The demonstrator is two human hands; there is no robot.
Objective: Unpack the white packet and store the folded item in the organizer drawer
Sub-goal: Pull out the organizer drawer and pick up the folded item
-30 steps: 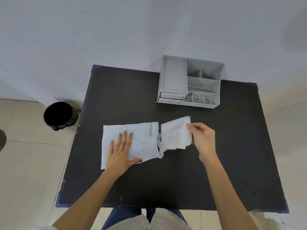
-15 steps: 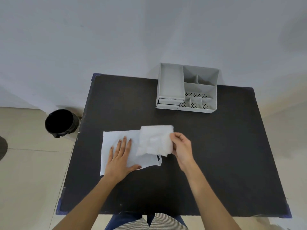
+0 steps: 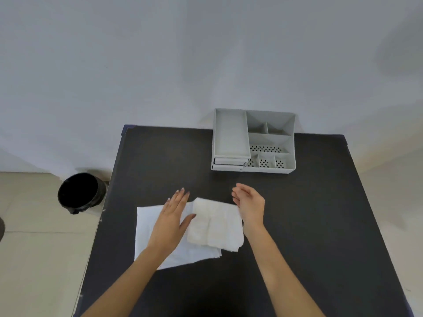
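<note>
Nearest me, the folded item (image 3: 215, 221) lies on the black tabletop (image 3: 309, 225), overlapping the right end of the flattened white packet (image 3: 148, 227); my left hand (image 3: 170, 219) rests flat on the packet with fingers (image 3: 180, 195) spread and empty, and my right hand (image 3: 249, 202) hovers just beside the fold's far right corner, loosely cupped, holding nothing. I judge the item soft, light and limp — it would sag or unfold if pinched by one corner, so I would grip across its stacked layers. Farther off, against the wall, stands the grey organizer (image 3: 253, 140), its drawer (image 3: 229, 164) shut.
</note>
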